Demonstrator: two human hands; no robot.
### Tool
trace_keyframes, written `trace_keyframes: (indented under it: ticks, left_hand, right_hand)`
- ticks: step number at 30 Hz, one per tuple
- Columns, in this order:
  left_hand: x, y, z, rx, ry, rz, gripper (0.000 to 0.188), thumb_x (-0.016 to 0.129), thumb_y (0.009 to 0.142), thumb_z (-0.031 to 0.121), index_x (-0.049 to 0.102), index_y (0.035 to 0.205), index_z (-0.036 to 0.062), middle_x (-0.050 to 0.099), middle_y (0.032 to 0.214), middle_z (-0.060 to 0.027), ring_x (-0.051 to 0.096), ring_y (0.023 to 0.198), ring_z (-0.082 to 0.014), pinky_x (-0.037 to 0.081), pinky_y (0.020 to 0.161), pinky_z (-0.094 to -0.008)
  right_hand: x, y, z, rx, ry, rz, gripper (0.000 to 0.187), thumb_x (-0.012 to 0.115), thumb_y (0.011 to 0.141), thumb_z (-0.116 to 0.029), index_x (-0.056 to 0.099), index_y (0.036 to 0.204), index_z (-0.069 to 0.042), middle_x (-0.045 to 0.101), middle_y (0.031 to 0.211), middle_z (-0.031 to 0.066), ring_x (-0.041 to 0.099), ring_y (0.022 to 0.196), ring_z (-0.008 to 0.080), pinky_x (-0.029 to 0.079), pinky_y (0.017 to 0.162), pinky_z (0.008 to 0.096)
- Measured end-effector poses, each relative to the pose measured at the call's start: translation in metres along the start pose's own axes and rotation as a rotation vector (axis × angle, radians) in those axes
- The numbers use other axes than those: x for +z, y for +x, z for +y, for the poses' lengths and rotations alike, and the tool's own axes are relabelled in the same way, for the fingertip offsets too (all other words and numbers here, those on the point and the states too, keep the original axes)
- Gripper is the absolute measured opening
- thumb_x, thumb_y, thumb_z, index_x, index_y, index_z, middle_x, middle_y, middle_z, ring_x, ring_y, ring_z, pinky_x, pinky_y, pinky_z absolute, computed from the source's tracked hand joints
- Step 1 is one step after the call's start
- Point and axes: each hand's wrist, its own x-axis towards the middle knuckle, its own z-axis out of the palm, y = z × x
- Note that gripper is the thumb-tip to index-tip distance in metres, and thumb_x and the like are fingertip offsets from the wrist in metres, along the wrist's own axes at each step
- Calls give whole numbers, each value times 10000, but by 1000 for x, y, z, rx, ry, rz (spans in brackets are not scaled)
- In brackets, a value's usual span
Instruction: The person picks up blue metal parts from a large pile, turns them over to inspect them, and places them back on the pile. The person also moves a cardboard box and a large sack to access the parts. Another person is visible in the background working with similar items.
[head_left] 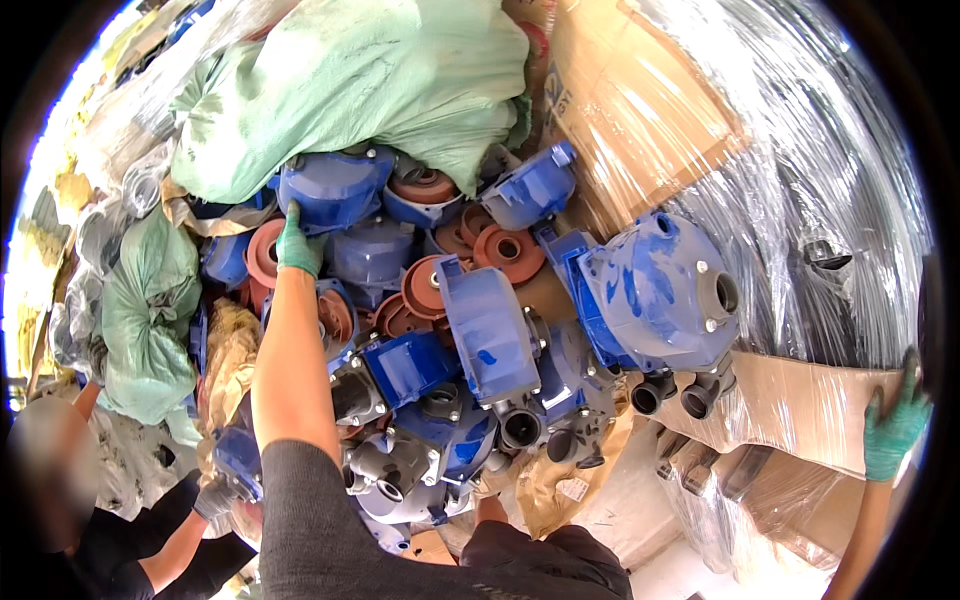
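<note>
My left hand, in a green glove, reaches forward into a heap of blue and red-brown machine parts. It grips the near left edge of a blue domed housing, thumb up along its side, the other fingers mostly hidden. Beside that hand lie a red-brown round part and another blue housing. Far to the right, my right hand, also green-gloved, rests with fingers stretched and thumb apart against the edge of a film-wrapped cardboard sheet. Nothing shows in it.
A large blue housing with dark pipe openings sits right of the heap. Green sacks lie behind it, beside a film-wrapped carton. At left, a co-worker's grey-gloved hand touches a blue part.
</note>
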Motion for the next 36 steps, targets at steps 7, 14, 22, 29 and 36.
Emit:
trace_keyframes:
  ticks: [7, 14, 22, 29, 36]
  left_hand:
    - [108, -94, 9, 56, -37, 78, 471, 678, 940, 221, 582, 1362, 34, 607, 1388, -117, 566, 1258, -330, 426, 1125, -508]
    - [154, -271, 33, 110, -108, -43, 237, 635, 912, 179, 695, 1103, 52, 713, 1134, -97, 647, 1075, -276, 506, 996, -469]
    - [138, -459, 64, 587, -242, -122, 598, 612, 891, 327, 546, 1404, 28, 567, 1424, -139, 478, 1363, -301, 313, 1177, -528]
    - [79, -611, 48, 732, -73, -155, 603, 533, 964, 369, 466, 1489, 79, 505, 1496, -124, 457, 1388, -302, 309, 1187, -503]
    - [89, -711, -17, 632, -87, -278, 602, 527, 979, 356, 435, 1517, 104, 489, 1511, -101, 452, 1395, -291, 326, 1181, -485]
  right_hand:
    - [-3, -9, 2, 50, 51, -66, 678, 614, 921, -288, 418, 1543, -102, 463, 1509, 201, 441, 1351, 430, 325, 1165, 532]
    - [-6, -9, 1, 30, 74, -12, 708, 661, 886, -162, 413, 1549, -171, 476, 1503, 196, 614, 1194, 423, 578, 909, 432]
    - [-33, 4, -15, 144, 139, 38, 735, 766, 754, -141, 529, 1449, -170, 440, 1531, 112, 325, 1457, 425, 343, 1190, 560]
    - [-118, 12, -114, 216, 1567, 424, 383, 601, 959, -346, 583, 1246, -93, 561, 1213, 140, 555, 1110, 321, 477, 944, 488]
    - [-140, -30, -189, -43, 2270, 230, 239, 521, 1023, -120, 532, 1248, -38, 585, 1056, 121, 583, 927, 207, 491, 850, 350]
